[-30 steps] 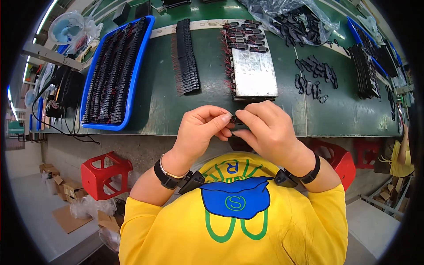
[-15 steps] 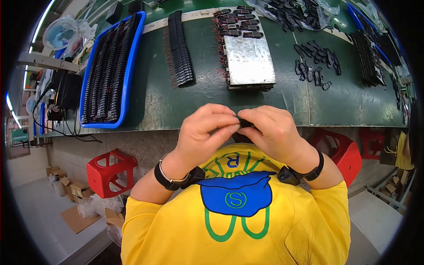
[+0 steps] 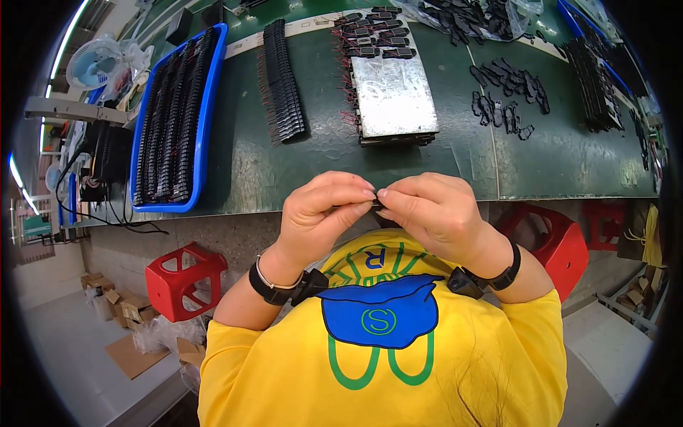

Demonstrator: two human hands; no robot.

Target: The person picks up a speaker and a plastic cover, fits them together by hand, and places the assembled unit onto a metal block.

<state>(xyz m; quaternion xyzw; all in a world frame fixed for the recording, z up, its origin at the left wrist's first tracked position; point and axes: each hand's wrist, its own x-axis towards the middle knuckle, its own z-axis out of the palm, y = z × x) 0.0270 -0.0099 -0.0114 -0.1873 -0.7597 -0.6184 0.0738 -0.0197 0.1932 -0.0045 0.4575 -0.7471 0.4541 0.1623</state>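
Both hands meet in front of my chest, just at the near edge of the green table. My left hand (image 3: 320, 213) pinches one side of a small black part (image 3: 378, 202), thumb against forefinger. My right hand (image 3: 434, 208) grips its other side the same way. Fingers cover most of the part, so its exact kind is hidden. Beyond the hands lies a metal plate (image 3: 395, 96) on a stack, with small black pieces with red wires (image 3: 364, 52) along its far end and left side.
To the left stand a row of black wired parts (image 3: 283, 85) and a blue tray (image 3: 200, 153) filled with similar rows. Loose black pieces (image 3: 509, 89) lie to the right, near a plastic bag (image 3: 523, 21) of more. Red stools (image 3: 186, 281) stand below the table.
Both hands have shifted slightly left, still pinching the small black part, and less of it shows now. The view has turned a little, so the table things appear slightly moved.
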